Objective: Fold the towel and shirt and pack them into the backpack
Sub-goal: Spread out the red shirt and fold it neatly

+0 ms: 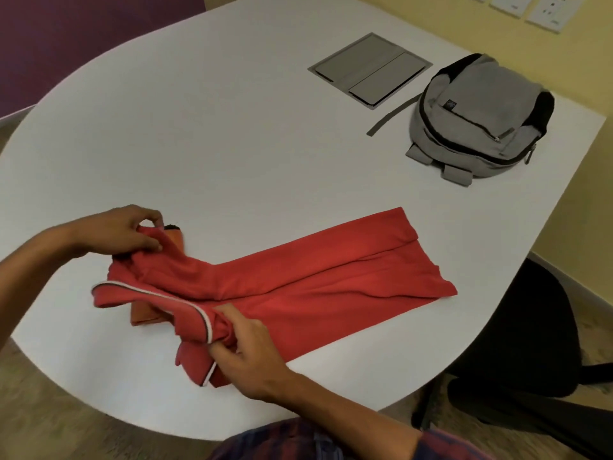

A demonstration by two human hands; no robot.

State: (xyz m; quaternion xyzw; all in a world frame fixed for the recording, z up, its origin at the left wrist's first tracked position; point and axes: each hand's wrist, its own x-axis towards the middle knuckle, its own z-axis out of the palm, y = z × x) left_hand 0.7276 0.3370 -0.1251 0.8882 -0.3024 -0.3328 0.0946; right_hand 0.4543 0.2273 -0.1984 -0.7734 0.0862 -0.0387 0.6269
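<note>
Both hands are extended forward on bare forearms. The left hand is seen with thumb and fingers pinched on red fabric. The right hand is curled, fabric bunched in its fingers.

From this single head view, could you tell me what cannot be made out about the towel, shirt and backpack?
Head view only:
- Orange cloth, perhaps the towel: mostly hidden beneath the red shirt.
- Shirt collar end: bunched in the left hand and right hand, folds unclear.
- Backpack: interior hidden, and its main zipper's state is not plain.
- Backpack logo: too small.
</note>
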